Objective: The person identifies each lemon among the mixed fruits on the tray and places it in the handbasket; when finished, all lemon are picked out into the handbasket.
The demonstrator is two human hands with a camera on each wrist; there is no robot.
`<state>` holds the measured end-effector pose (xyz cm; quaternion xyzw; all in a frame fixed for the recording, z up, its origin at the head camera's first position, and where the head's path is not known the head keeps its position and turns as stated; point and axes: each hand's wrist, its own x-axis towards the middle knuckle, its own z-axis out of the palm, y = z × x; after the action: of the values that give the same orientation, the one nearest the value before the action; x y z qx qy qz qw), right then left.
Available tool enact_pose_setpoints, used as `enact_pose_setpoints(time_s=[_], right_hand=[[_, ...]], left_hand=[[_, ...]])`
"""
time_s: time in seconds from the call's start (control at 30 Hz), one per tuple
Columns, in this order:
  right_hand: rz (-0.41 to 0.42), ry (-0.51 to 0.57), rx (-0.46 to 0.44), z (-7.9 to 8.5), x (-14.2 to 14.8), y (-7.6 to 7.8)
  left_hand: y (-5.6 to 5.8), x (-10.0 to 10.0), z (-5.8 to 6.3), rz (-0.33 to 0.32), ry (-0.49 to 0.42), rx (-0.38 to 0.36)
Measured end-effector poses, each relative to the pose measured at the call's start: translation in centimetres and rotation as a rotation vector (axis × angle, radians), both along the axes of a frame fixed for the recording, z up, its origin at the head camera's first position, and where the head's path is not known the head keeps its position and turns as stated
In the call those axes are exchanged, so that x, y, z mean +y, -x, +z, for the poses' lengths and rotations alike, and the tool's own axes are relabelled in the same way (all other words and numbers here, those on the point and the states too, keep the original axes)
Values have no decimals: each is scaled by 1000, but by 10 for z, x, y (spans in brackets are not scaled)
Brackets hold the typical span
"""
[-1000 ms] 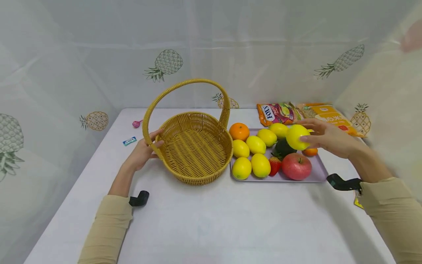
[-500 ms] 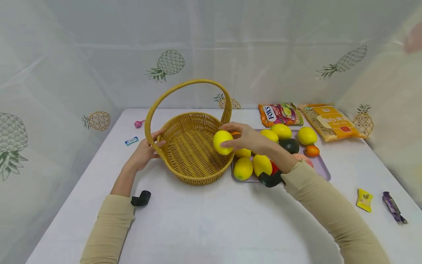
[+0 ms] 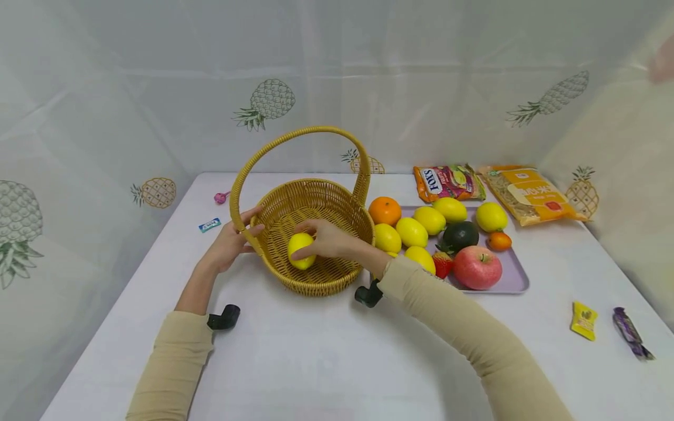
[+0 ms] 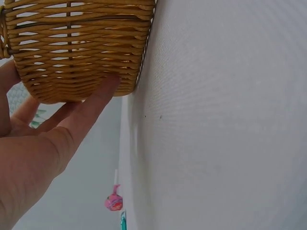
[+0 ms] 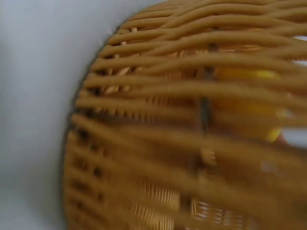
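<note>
In the head view, a round wicker basket [image 3: 316, 286] with a tall arched handle stands on the white table. My left hand [image 3: 228, 244] holds its left side by the handle's foot, thumb over the rim; in the left wrist view, fingers [image 4: 93, 103] lie along the outside of the woven wall. Inside the basket, low over its bottom, my right hand [image 3: 329, 240] grips a yellow lemon [image 3: 300, 252] between thumb and fingers. Wicker fills most of the right wrist view, with a blurred yellow patch [image 5: 249, 100] showing through the weave.
Right of the basket, a lilac tray [image 3: 513, 275] carries several lemons [image 3: 412, 232], an orange [image 3: 385, 210], an avocado [image 3: 460, 237], a strawberry [image 3: 442, 265] and an apple [image 3: 477, 268]. Snack bags [image 3: 450, 182] lie behind it. Small wrapped candies [image 3: 584, 320] and a lollipop [image 3: 221, 197] lie at the sides.
My right hand has carried the lemon leftward from over the tray, past the basket's right rim, and down into the basket. The left hand has stayed at the basket's left side.
</note>
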<state>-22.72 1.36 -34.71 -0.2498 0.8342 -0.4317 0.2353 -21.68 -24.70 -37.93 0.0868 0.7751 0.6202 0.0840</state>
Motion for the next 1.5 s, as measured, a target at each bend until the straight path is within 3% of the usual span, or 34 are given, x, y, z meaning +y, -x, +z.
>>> enact_pose_setpoints(time_s=[0.27,0.5,0.8,0.9,1.1,1.3,1.5], right_hand=[[-65,24,5,-11,-23,4],[-88,209,-158,-12,-23,7],[-92,315,-398,-3,-8,13],[-85,357,-465,4,4,17],[-54,383,-513,22,39,27],[6,389,-497,46,90,32],[-15,354,-445,54,151,32]], left_hand=[[-1,2,0,-8,9,6],[-1,1,1,-3,15,8],[-1,2,2,7,28,9],[-1,2,2,7,26,10],[-1,2,2,-4,8,4],[-2,2,3,-4,7,-2],[-2,2,4,-3,9,2]])
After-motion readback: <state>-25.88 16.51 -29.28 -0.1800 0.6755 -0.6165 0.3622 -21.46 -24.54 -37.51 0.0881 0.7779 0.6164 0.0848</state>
